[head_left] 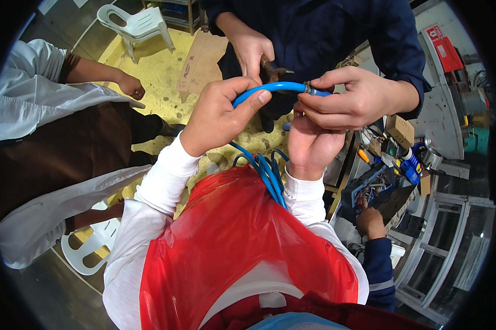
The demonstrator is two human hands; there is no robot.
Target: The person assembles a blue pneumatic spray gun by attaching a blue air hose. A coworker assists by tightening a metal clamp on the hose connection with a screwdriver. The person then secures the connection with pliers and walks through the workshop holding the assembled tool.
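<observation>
My left hand [220, 113] is closed around a bright blue hose [281, 86], its thumb lying along the near side. The hose bends rightward to a metal hose clamp [309, 88] near its end. A co-worker's hand [358, 99] pinches the hose at that clamp. Just below, my right hand [312, 144] is raised palm up against it; its fingers are mostly hidden behind the co-worker's. The co-worker's other hand [251, 49] holds a hand tool with a metal head [276, 71] beyond the hose. More blue hose [267, 173] hangs in loops between my forearms.
The co-worker in dark blue stands directly opposite. Another person in a white coat [22, 115] is at the left, near white plastic chairs [140, 25]. At right, a hand [371, 223] reaches into a dark tool box [363, 190] beside a cluttered bench. Flattened cardboard [201, 63] lies on the yellow floor.
</observation>
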